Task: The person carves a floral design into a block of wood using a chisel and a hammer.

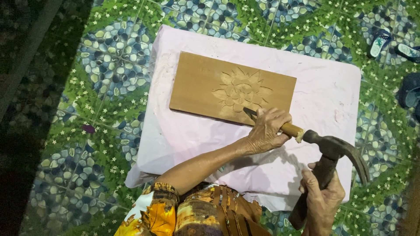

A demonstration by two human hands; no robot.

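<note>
Nearest, the right hand (321, 196) gripped a hammer (330, 164), its head touching the chisel (280, 125) that the left hand (267, 130) clasped, tip on a flower-carved wooden board (197, 83) lying on a pink-covered table (332, 87); sandals (379, 42) beyond.

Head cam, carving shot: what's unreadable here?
- Chisel: its middle is hidden inside the left hand; tip contact with the wooden board is unclear.
- Hammer: handle end is covered by the right hand.
- Sandals: cut off by the right frame edge.
- Left floor: too dark.
</note>
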